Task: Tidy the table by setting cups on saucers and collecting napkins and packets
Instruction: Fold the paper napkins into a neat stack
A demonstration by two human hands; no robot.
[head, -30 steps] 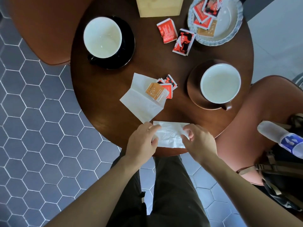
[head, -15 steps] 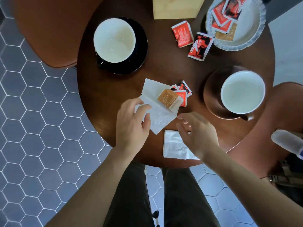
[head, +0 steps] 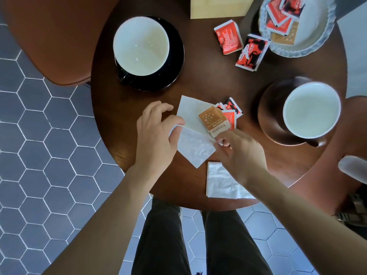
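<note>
Hands are seen from above over a round dark wooden worktop (head: 198, 84). An unfolded white napkin (head: 195, 149) is pinched at its left edge by the left hand (head: 156, 133), thumb and fingers closed on the paper. Its right corner is pinched by the right hand (head: 240, 153), just beneath an orange packet (head: 215, 120) lying on the napkin. Red packets (head: 231, 112) are tucked partly under the orange one. A second, folded napkin (head: 222, 183) lies near the worktop's front edge, partly hidden by the right forearm. One white cup (head: 141, 46) sits on a black saucer (head: 176, 56) (far left), another cup (head: 311, 110) on a brown saucer (head: 272, 116). Two loose red packets (head: 228, 36) lie beside a scalloped plate (head: 317, 32).
</note>
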